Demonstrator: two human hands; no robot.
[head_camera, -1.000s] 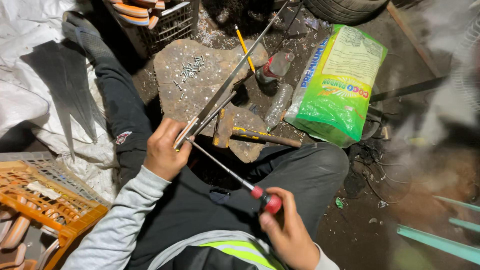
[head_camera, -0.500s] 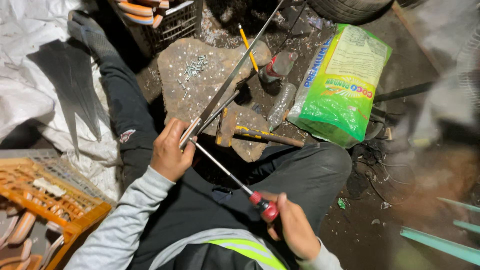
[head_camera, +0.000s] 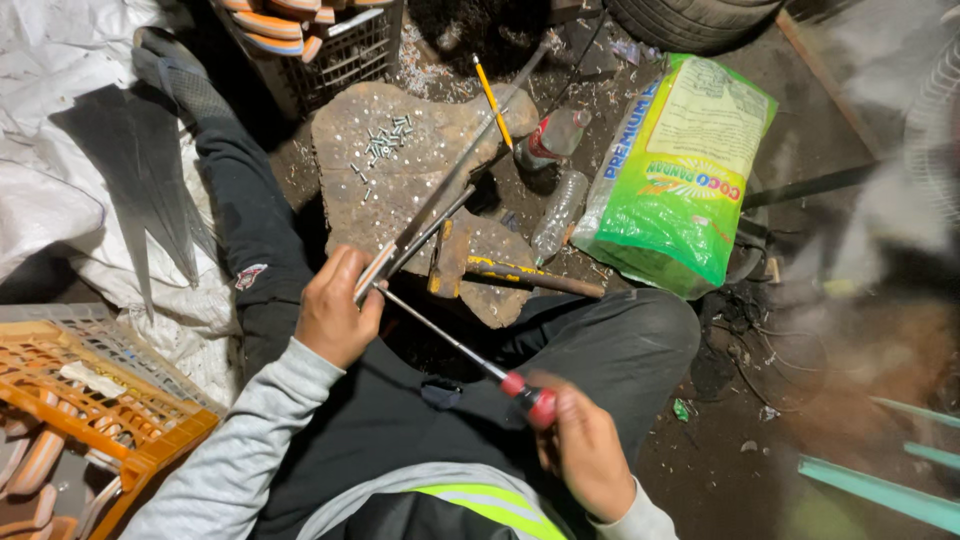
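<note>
The left hand (head_camera: 335, 315) sits left of centre, fingers curled tight round the near end of a long metal strip (head_camera: 440, 195) that slants up toward the top middle of the frame; the right hand (head_camera: 585, 450), lower right of centre, is closed on the red handle of a screwdriver (head_camera: 455, 345), whose shaft runs up-left until its tip meets the strip just beside the left hand's fingers; compared with half a second ago both hands keep the same grip, the right hand has slid slightly lower and looks blurred, and the view has shifted a little; behind the strip lies a flat stone (head_camera: 390, 165) strewn with small screws (head_camera: 385, 140); a hammer (head_camera: 500, 270) rests at centre; a green bag (head_camera: 680, 180) lies upper right; an orange crate (head_camera: 80, 390) fills the lower left.
</note>
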